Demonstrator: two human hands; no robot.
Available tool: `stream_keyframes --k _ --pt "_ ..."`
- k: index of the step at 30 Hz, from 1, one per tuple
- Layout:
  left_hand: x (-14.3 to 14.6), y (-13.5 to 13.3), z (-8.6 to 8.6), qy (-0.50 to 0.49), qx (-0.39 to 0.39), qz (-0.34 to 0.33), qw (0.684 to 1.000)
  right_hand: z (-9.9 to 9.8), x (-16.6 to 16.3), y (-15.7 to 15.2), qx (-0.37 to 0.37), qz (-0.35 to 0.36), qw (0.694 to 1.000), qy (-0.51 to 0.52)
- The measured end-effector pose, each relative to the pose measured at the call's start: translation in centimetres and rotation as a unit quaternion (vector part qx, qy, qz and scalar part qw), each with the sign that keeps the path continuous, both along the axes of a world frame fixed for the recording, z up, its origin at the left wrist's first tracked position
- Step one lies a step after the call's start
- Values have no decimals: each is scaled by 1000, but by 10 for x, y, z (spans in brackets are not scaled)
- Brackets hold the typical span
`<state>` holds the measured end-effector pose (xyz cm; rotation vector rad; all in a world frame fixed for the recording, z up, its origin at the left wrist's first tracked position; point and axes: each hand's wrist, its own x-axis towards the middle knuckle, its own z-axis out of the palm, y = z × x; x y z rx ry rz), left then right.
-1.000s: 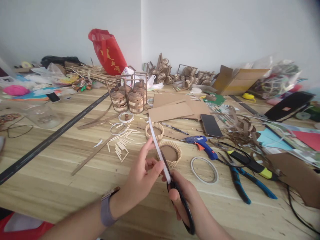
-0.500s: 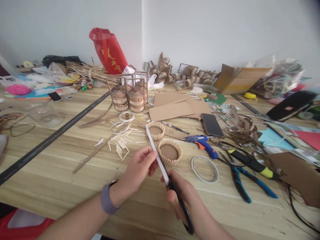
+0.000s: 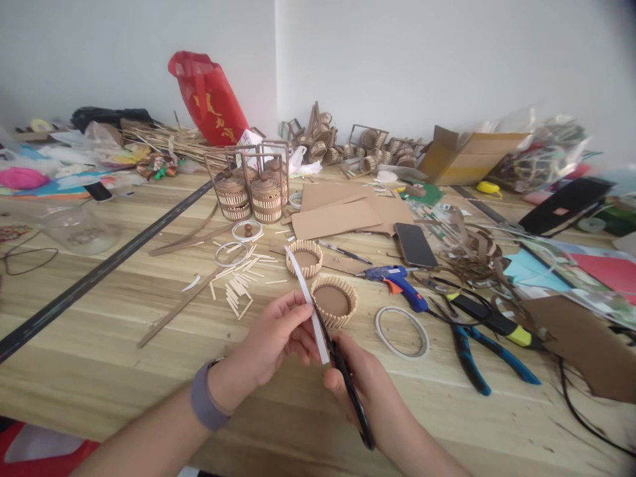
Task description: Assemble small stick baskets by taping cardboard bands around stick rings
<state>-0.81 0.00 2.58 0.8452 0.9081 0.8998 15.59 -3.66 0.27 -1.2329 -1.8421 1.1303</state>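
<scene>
My left hand (image 3: 271, 344) pinches a narrow white strip (image 3: 304, 295) that stands up and leans away to the left. My right hand (image 3: 370, 387) grips black scissors (image 3: 348, 384), whose blades meet the strip's lower end. Just beyond my hands two small round stick-rimmed trays (image 3: 334, 301) (image 3: 304, 258) lie on the wooden table (image 3: 124, 344). A grey watch band sits on my left wrist.
A blue glue gun (image 3: 397, 286), a white tape ring (image 3: 401, 331), blue-handled pliers (image 3: 472, 351), a phone (image 3: 415, 245) and cardboard sheets (image 3: 338, 212) lie to the right and behind. Short sticks (image 3: 238, 291) are scattered at left, beside a long black bar (image 3: 99, 271). Clutter lines the back wall.
The visible length of the white strip has grown shorter and its top has dropped toward my hands. My left fingers have closed tighter on it, and both hands sit slightly lower and closer.
</scene>
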Motion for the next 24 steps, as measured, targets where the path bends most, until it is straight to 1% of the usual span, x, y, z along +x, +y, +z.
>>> stream_keyframes --k 3,8,12,18,24 --pt "0 0 0 0 1 -4 1000 0 0 0 -4 3 1000 4" --pt "0 0 1 10 29 4 1000 -1 1 -2 -23 17 999 25" --pt "0 0 1 15 36 -12 999 0 1 -3 -34 28 998 39" --pt "1 -2 -1 17 40 -16 999 1 -1 -3 -43 19 998 33" --pt "2 -1 -1 10 42 -20 999 -5 -2 -3 -32 9 998 54"
